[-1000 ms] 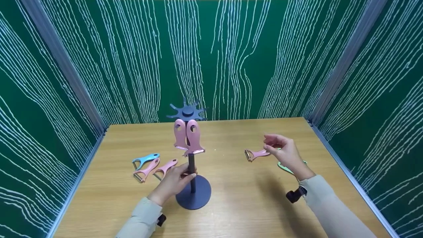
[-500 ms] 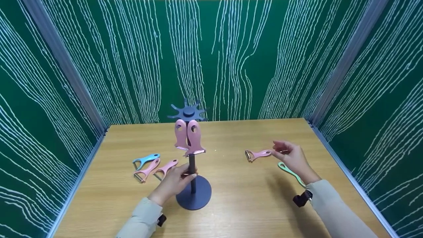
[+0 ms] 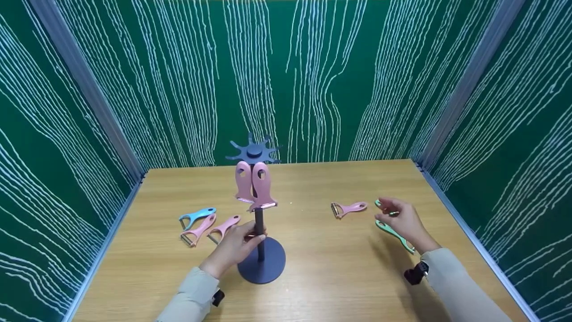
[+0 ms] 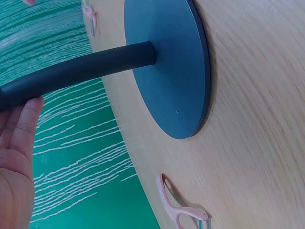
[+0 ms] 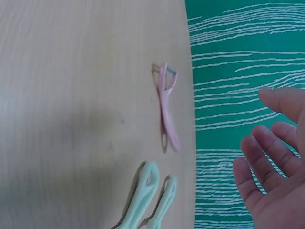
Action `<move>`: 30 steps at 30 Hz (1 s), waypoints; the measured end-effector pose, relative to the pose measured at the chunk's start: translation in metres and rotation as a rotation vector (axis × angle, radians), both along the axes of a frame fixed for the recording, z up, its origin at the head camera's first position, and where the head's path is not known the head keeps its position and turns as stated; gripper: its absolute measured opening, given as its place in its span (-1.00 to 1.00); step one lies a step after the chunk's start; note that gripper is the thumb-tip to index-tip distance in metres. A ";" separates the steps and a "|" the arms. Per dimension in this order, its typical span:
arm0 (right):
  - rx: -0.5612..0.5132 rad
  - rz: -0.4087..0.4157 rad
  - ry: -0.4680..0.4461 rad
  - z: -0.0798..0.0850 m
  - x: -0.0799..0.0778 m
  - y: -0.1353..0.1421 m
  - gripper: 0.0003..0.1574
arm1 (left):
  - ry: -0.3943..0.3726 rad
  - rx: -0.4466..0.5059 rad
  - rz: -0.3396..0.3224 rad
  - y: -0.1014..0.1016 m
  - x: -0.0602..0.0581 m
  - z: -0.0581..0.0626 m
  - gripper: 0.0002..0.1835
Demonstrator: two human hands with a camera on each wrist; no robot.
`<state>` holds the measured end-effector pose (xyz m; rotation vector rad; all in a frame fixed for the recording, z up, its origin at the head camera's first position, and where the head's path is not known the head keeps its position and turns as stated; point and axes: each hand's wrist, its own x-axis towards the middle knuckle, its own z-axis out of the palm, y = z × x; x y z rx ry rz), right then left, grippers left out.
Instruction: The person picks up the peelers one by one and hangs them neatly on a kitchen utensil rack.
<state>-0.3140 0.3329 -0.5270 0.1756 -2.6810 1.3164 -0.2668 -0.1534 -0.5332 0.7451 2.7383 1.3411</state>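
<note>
My left hand (image 3: 237,246) grips the dark pole (image 3: 259,219) of a hanging stand with a round base (image 3: 268,270). In the left wrist view, the fingertips lie against the pole (image 4: 86,69). Two pink peelers (image 3: 262,185) hang by their handle holes from the stand's spoked top (image 3: 254,153). My right hand (image 3: 402,221) hovers over two green peelers, its fingers loosely bent with nothing between them. One green peeler (image 3: 392,230) shows below the hand; the other (image 3: 378,203) is mostly hidden behind the fingers. A pink peeler (image 3: 351,208) lies just left of that hand.
Left of the stand, a blue peeler (image 3: 197,216) and two pink peelers (image 3: 199,230) lie close together on the wooden table (image 3: 313,277). Green walls (image 3: 308,89) with white lines enclose the back and sides of the table.
My right hand has moved right and towards me, away from the pink peeler and over the green ones. The left hand and the stand have stayed in place.
</note>
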 end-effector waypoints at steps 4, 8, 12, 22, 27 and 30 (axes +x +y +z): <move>0.027 -0.006 -0.056 -0.006 0.001 0.006 -0.30 | -0.007 0.000 -0.001 0.000 0.000 0.000 -0.77; 0.066 -0.011 -0.132 -0.012 0.003 0.012 -0.27 | -0.012 0.003 0.003 0.000 0.000 0.000 -0.77; 0.109 0.007 -0.191 -0.020 0.003 0.020 -0.25 | -0.014 0.002 0.004 0.000 0.000 0.001 -0.78; 0.217 0.001 -0.295 -0.044 -0.001 0.040 -0.24 | 0.028 0.014 -0.019 0.000 -0.001 -0.001 -0.79; 0.266 0.008 -0.301 -0.054 -0.005 0.047 -0.29 | 0.062 0.013 -0.031 0.000 -0.001 0.000 -0.79; 0.278 0.008 -0.310 -0.056 -0.006 0.048 -0.32 | 0.064 0.002 -0.027 -0.001 -0.001 0.000 -0.81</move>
